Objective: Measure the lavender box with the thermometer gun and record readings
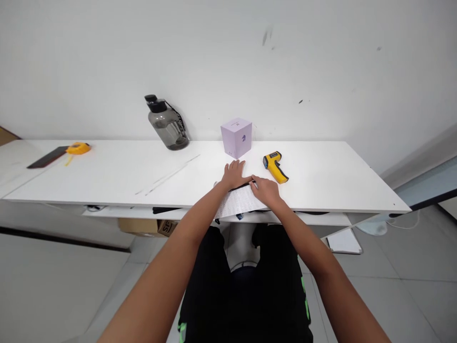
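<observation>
A white sheet [238, 202] with fine grey marks, perhaps print, lies at the desk's front edge and hangs a little over it. Along its far side runs a thin black strip [243, 185], mostly covered by my hands. My left hand [233, 175] rests flat at the sheet's far left corner, fingers stretched out. Thumb and fingers of my right hand [266, 191] close on the right end of the black strip; exactly what they pinch is partly hidden. Just beyond stand a lilac box [237, 139] and, to the right, a yellow and black infrared thermometer [276, 167].
A grey translucent water bottle [167, 125] with a black lid stands by the wall. Farther left are a yellow tape measure [79, 148] and a dark flat object [50, 157]. Under the white desk [117, 178], a shelf holds things, and a cardboard box [139, 226] sits below.
</observation>
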Action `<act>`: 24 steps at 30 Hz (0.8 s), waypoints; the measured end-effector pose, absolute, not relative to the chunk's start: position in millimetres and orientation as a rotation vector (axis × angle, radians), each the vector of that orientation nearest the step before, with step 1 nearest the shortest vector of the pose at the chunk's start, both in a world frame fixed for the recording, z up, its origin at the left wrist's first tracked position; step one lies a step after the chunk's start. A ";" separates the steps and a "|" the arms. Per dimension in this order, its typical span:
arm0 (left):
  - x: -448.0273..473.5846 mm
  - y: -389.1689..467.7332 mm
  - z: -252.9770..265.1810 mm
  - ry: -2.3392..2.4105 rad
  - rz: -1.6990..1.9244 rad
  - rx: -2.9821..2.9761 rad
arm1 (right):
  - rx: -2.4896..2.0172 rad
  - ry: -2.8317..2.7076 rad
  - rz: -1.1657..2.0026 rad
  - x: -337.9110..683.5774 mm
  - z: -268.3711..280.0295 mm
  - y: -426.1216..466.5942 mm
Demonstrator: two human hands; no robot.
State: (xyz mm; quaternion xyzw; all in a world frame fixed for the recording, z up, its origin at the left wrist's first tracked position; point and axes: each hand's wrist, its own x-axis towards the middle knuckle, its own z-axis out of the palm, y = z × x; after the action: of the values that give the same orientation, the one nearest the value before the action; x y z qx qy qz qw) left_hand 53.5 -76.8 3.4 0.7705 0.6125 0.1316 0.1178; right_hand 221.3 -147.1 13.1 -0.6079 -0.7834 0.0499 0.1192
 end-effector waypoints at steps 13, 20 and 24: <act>54.7 -80.4 15.2 1.783 0.035 2.369 | -1.562 -2.703 0.024 230.1 24.2 -140.2; 54.5 -81.8 15.5 1.779 0.043 2.352 | -1.300 -2.850 -0.277 256.6 37.4 -167.4; 56.7 -83.0 15.7 1.750 0.028 2.380 | -1.084 -2.562 -0.471 280.1 35.6 -164.4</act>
State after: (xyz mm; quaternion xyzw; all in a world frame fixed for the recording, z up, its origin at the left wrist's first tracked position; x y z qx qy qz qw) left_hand 56.7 -83.0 15.7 0.8021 0.5898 0.0096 0.0935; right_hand 280.1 -164.4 35.6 -0.3794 -0.8963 -0.1649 0.1594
